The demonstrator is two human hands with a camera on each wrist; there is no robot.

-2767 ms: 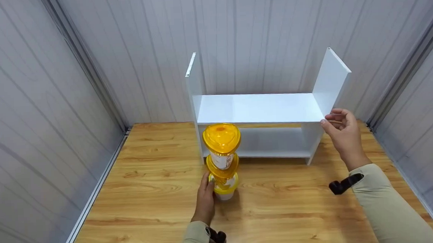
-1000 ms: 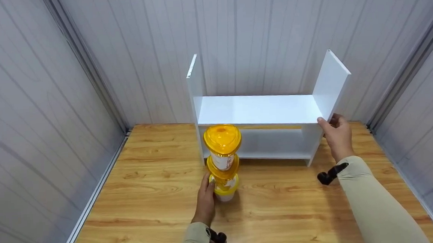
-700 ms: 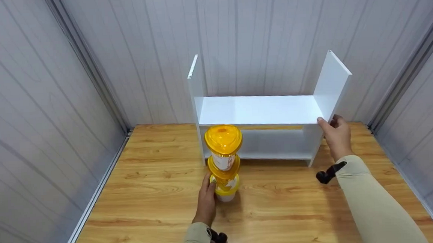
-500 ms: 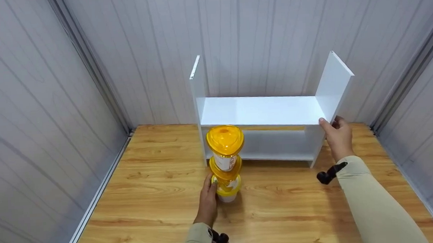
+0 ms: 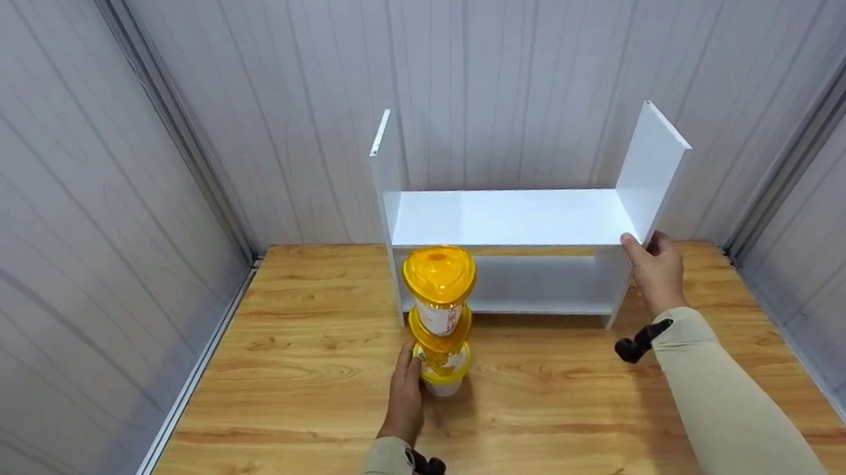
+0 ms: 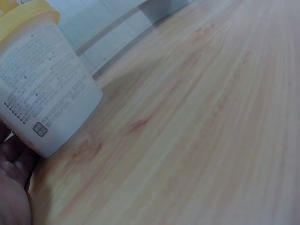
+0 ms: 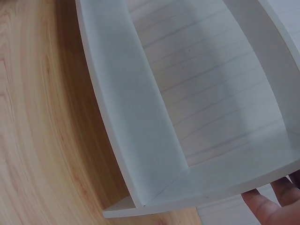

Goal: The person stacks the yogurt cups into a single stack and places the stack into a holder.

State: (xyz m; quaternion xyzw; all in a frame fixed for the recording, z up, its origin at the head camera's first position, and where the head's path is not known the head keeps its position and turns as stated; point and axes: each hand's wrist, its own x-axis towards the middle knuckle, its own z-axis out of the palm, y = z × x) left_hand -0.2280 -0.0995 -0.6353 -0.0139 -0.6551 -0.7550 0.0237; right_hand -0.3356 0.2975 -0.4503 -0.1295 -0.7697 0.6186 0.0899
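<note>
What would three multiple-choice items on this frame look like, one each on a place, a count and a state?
1. Where does the stack of cups stand?
A. on the wooden table before the shelf's left end
B. on the top board
C. on the lower board

2. How many yellow-lidded cups are stacked?
A. one
B. three
C. five

3. What does the right hand do?
A. lies flat on the table
B. lifts a cup
C. holds the white shelf at its right front corner

Answers: 1 A, the bottom cup rests on the table by the left hand; 2 B, three lids show; 3 C, thumb on the front edge, fingers behind the side panel.
</note>
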